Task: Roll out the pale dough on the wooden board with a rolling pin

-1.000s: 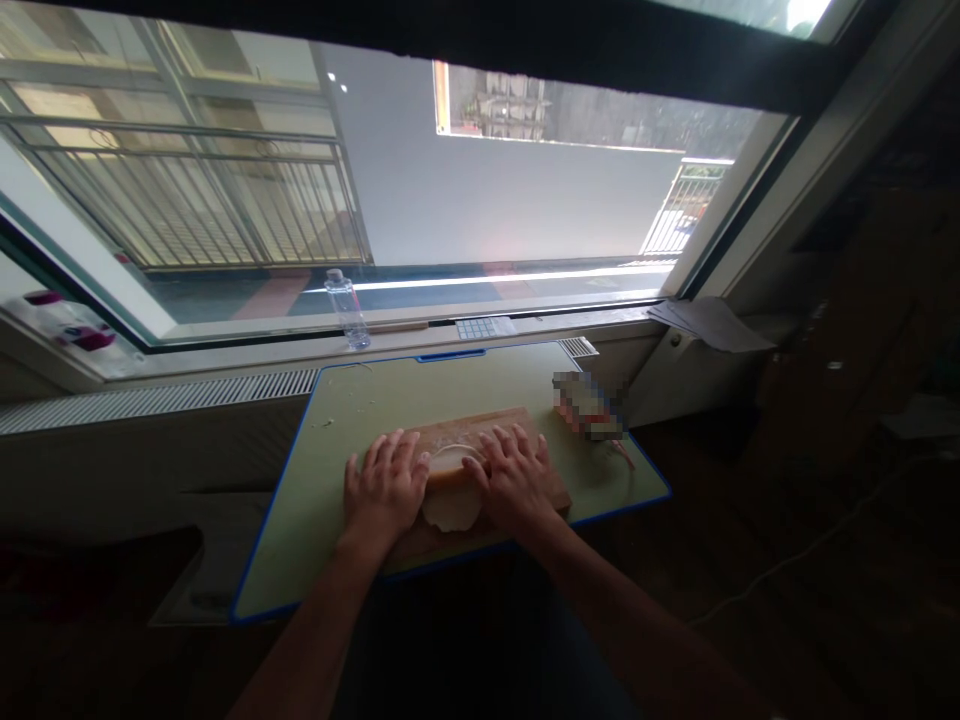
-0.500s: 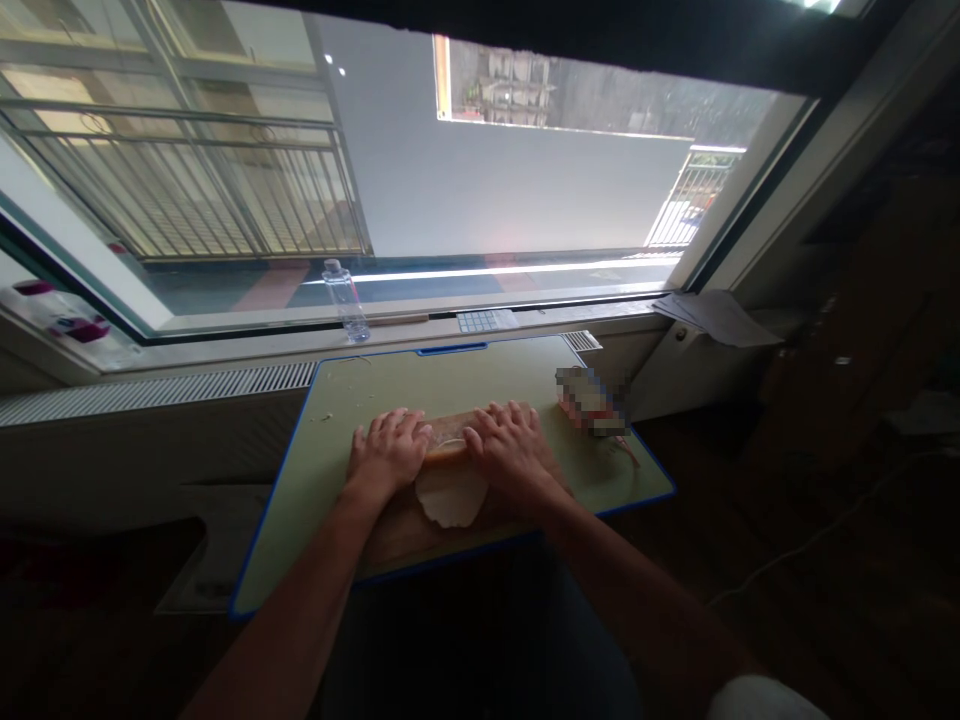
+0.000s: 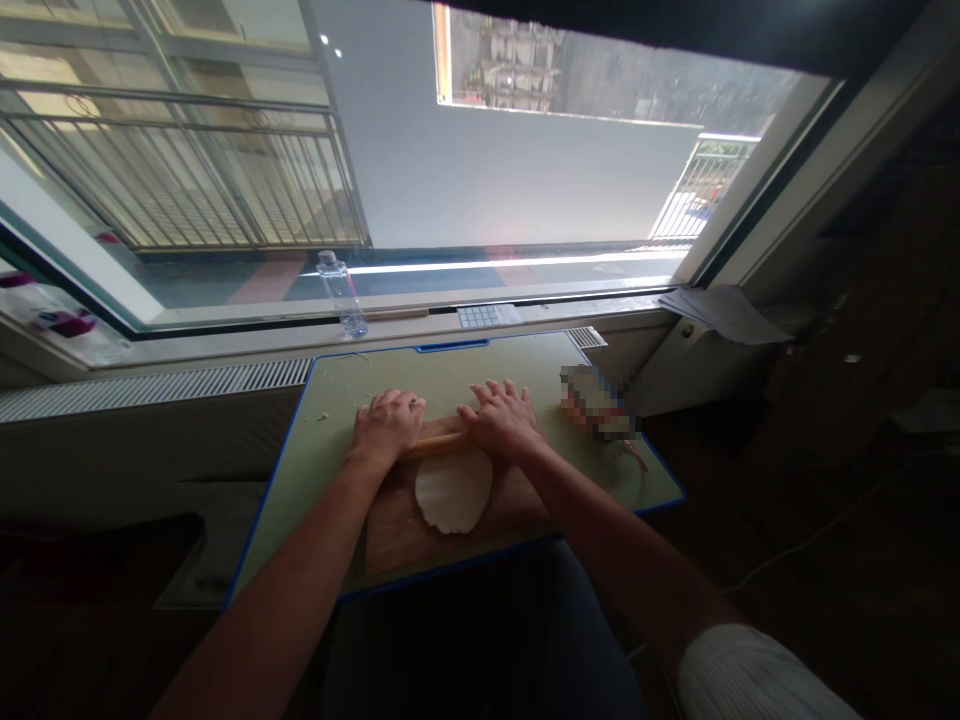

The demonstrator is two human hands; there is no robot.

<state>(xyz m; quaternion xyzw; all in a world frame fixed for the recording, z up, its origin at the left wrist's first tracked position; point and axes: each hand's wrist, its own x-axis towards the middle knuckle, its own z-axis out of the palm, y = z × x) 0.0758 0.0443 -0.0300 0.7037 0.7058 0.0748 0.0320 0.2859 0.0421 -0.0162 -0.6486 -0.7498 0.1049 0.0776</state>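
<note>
left hand point(image 3: 388, 428), right hand point(image 3: 504, 415) on rolling pin point(image 3: 439, 445), apparently touching dough point(image 3: 454, 493)

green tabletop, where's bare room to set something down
Bare: the tabletop at back centre, between blue handle and wooden board; its left side below pale scraps, between blue edge and left forearm. Crowded: the board, with rolling pin, dough, left hand, right hand; the right, with pixelated object.

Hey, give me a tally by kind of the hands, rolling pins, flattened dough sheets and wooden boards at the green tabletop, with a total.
Hands: 2, the left hand and the right hand
Rolling pin: 1
Flattened dough sheet: 1
Wooden board: 1
Total: 5
</note>
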